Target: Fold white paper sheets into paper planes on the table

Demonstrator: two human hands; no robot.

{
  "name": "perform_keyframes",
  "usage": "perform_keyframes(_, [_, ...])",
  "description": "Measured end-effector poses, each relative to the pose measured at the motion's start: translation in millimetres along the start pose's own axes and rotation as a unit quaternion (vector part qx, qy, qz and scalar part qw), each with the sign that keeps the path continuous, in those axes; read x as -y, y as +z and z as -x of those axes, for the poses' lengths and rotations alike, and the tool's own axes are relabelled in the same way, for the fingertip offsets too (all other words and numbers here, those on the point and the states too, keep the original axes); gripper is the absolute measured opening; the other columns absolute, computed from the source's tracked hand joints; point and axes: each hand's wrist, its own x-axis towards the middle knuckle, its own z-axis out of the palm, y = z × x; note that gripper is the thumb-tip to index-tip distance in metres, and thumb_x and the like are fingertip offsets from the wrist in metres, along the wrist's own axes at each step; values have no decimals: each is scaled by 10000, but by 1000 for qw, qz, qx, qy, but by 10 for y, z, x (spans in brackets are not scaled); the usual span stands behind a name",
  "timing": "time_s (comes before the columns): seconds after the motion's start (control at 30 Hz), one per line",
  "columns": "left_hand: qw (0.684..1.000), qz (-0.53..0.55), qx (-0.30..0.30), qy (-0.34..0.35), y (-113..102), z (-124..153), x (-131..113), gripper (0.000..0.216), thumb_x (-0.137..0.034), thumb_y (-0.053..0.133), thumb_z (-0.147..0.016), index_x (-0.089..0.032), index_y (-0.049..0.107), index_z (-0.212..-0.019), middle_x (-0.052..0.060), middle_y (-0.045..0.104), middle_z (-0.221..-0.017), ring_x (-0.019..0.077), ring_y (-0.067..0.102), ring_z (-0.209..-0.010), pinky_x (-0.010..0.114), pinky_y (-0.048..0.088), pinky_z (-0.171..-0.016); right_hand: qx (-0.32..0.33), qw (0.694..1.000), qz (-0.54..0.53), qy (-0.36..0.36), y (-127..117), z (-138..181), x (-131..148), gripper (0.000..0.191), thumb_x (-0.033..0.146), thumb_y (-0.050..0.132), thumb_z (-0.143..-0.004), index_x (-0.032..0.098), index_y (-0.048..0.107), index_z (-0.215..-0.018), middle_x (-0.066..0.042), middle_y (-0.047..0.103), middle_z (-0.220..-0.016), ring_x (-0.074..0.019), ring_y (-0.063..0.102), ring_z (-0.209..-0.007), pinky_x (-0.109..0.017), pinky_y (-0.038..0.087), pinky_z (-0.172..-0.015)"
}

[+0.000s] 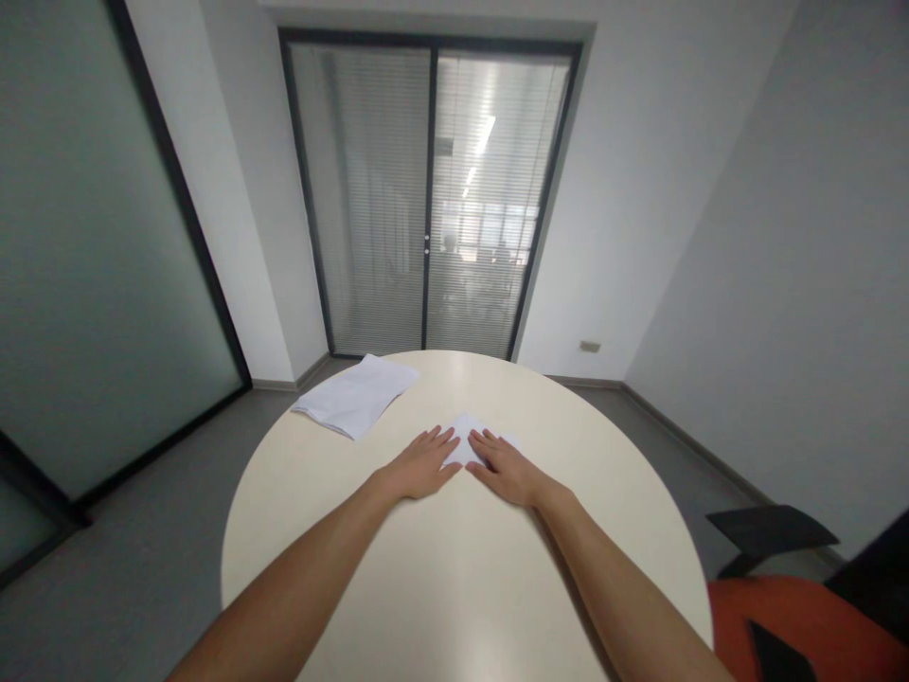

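Observation:
A small folded piece of white paper [464,440] lies near the middle of the round cream table, its top coming to a point. My left hand [420,464] rests flat over its left side, fingers stretched out. Over the right side lies my right hand [506,469], also flat with the fingers extended. Both thumbs point inward and nearly meet at the paper's lower edge. My palms and fingers hide much of the paper's left and right parts. Neither hand grips anything.
Several white sheets [359,393] seem to lie at the back left of the round table [440,587], over its edge. An orange chair [795,625] with black armrests stands at the right. Beyond the table are glass doors [426,199] with blinds.

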Motion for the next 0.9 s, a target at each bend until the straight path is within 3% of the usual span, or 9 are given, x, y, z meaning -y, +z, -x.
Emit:
perform_keyframes(0.3, [1000,-2,4,-3,-19,4,-21,642,-517,300,-1016,-145,336,-1538,125,231,-1631,319,172,-1514,466,171,-1209,-4,998,-5,66,8,20,-221,766,646,338,-975,146,322,-1555,-157,236,-1621,-339,168,-1512,-540,169,-1216])
perform_keyframes(0.67, [1000,6,-1,-3,17,-5,10,639,-530,308,-1014,-168,334,-1539,112,224,-1634,313,163,-1517,472,167,-1210,-14,994,30,103,-19,46,-164,720,564,350,-992,114,310,-1552,-184,254,-1614,-329,191,-1509,-546,176,-1207])
perform_keyframes(0.77, [1000,3,1,-6,11,-4,1,640,-525,311,-1012,-161,338,-1538,113,226,-1633,315,165,-1516,468,168,-1212,-30,994,45,91,-36,49,-103,675,503,368,-999,98,335,-1538,-191,264,-1610,-325,182,-1512,-546,166,-1209])
perform_keyframes(0.9, [1000,2,-6,-5,17,-7,-6,634,-525,316,-1011,-169,344,-1535,114,236,-1631,311,172,-1515,467,175,-1209,-34,999,34,15,-45,29,8,616,448,367,-1011,131,347,-1539,-155,261,-1619,-303,183,-1514,-529,179,-1216])
